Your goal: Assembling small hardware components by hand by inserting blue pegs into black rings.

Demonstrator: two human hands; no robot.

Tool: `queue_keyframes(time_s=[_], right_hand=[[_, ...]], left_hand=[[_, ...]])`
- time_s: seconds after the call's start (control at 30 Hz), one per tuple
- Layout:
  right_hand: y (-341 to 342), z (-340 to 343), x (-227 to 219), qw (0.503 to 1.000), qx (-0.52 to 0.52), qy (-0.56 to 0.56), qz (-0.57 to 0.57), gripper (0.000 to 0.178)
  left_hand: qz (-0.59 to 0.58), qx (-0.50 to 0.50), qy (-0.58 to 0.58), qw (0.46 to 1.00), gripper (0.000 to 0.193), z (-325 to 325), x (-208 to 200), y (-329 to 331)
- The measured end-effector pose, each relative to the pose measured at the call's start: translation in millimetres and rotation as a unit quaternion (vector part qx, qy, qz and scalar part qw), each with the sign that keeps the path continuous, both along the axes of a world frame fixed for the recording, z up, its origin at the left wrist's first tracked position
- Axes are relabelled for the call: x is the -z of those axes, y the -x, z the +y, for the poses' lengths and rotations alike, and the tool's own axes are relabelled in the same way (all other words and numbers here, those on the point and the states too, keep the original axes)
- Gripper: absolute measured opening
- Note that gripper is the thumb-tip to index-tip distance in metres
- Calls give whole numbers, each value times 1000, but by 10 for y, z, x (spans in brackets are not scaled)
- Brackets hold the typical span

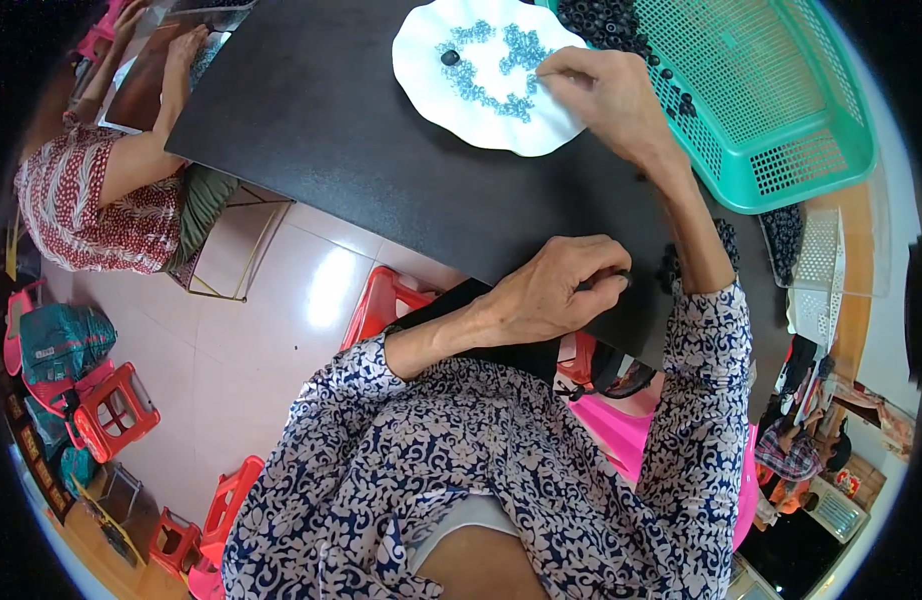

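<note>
A red stool (374, 308) stands on the shiny floor (251, 380), left of the left grip (556, 285). Farther left are a person (101, 205) and a dark green bag (69, 338).

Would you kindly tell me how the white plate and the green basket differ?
The plate is white and solid; the basket is green and perforated. The plate has a wavy rim; the larger basket has straighter sides. The plate holds mostly clear pieces, the basket black pieces. Both carry many pieces.
</note>
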State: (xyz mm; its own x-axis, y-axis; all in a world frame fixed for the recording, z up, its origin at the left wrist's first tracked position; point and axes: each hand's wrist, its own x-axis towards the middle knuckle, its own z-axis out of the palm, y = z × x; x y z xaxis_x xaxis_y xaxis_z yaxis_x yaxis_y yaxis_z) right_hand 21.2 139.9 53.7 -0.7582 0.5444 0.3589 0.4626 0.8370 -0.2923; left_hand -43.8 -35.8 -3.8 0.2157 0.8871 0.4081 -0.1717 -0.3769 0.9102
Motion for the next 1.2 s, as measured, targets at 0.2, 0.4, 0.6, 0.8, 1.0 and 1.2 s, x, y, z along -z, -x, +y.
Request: queue_keyframes(time_s=[0.2,0.4,0.6,0.8,1.0,1.2], right_hand=[[-80,-22,-116,1000,8,-6,-8,18],[31,-72,-63,998,-36,-50,-10,17],[163,-185,-103,998,-34,10,-50,15],[146,-105,-3,1000,-6,-7,-4,18],[120,-157,-134,999,15,27,-5,18],[177,-177,-49,997,-38,-51,-41,17]], left_hand=[[-7,-10,-6,1000,14,-42,2,-10],[-6,-9,-25,1000,14,-74,5,20],[-11,-11,-26,1000,14,-110,10,56],[-9,-20,-33,999,15,-143,-4,91],[-4,-10,-21,1000,15,-164,3,137],[-7,-12,-27,1000,16,-160,11,137]])
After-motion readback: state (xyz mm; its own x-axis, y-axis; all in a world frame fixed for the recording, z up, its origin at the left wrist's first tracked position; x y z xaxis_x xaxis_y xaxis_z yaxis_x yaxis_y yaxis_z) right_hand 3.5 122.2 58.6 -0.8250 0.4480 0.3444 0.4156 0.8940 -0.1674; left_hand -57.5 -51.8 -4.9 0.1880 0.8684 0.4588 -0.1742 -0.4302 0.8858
